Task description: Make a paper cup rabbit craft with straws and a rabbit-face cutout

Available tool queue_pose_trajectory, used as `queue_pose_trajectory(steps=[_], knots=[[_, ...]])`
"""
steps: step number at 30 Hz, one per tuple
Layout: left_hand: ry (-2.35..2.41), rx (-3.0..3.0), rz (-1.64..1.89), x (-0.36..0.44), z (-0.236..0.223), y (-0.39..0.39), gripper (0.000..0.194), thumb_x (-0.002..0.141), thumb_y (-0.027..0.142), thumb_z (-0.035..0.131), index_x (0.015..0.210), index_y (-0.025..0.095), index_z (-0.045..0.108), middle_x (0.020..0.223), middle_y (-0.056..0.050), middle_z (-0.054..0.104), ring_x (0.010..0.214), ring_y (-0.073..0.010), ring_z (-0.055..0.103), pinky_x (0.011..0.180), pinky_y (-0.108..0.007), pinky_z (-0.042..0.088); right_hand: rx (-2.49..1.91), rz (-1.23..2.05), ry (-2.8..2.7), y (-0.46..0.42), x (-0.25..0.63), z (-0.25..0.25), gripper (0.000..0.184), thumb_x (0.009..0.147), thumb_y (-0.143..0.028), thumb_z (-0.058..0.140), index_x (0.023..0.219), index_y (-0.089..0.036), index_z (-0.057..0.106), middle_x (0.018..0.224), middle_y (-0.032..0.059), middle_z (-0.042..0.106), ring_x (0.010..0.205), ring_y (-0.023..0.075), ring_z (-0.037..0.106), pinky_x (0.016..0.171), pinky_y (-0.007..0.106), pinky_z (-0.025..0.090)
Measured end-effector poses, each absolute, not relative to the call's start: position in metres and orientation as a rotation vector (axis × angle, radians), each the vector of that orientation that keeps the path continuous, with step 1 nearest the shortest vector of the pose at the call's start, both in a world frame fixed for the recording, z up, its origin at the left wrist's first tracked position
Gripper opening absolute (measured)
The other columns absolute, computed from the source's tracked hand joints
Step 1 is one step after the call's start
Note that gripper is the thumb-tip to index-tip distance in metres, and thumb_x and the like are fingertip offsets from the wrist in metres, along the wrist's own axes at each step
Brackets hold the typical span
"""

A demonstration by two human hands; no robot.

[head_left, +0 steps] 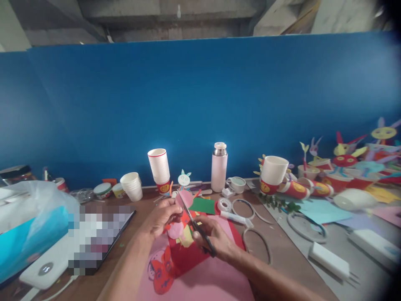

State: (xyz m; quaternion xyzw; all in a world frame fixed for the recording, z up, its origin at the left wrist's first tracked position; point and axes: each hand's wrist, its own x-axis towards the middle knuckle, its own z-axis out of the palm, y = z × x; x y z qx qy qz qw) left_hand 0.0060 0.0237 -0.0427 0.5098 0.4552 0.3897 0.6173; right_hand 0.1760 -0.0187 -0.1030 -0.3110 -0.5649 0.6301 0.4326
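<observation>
Between the fingertips of my left hand is a round piece of pink paper, held above the table. My right hand is closed around black-handled scissors, whose blades point up and left across the pink paper piece. Whether the blades are parted is hard to see. Underneath lie a red sheet, a larger pink sheet and several yellow and pink scraps. An orange-red paper cutout with a drawn face rests near my left forearm.
Behind my hands stand stacked paper cups and a pale pink flask. A tape roll, a glue tube and coiled cables lie to the right. A tablet and a white power bank are left. Paper-cup figures crowd the far right.
</observation>
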Motion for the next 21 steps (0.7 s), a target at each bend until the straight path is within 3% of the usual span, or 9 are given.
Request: queue_pose_trajectory(steps=[21], knots=[[1.077,1.277,0.818,-0.0016,-0.0352,0.0234,0.011,0.06,0.022,0.061,0.059,0.013,0.054,0.053,0.001,0.054,0.05,-0.0106,0.05,0.054,-0.024,0.036,-0.752,1.552,-1.453,-0.0175,0.1763,-0.1069,0.032,0.071,-0.034,0.062,0.094,-0.016,0.05,0.046,-0.0084,0.047,0.036,0.0046,0.039,0.033,0.014,0.029]])
